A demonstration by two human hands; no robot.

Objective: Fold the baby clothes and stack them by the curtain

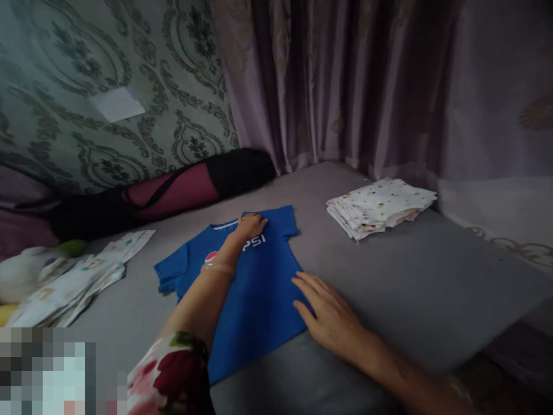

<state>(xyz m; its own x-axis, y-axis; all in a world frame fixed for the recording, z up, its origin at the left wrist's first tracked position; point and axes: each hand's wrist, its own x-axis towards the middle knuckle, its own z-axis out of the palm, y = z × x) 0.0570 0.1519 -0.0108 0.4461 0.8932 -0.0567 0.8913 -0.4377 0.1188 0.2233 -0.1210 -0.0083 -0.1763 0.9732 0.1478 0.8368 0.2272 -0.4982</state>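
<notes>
A small blue T-shirt (259,288) with white letters lies spread flat on a grey mattress (410,276). My left hand (251,225) reaches across it and rests near the collar, fingers curled down onto the cloth; a clear bangle sits on that wrist. My right hand (324,311) lies open and flat on the shirt's right edge near the hem, fingers stretched out toward the left.
A folded stack of white printed cloths (380,206) sits at the back right of the mattress. More light printed clothes (73,282) and a soft toy (26,271) lie at the left. A dark red and black bag (173,190) rests against the patterned wall. Curtains hang behind.
</notes>
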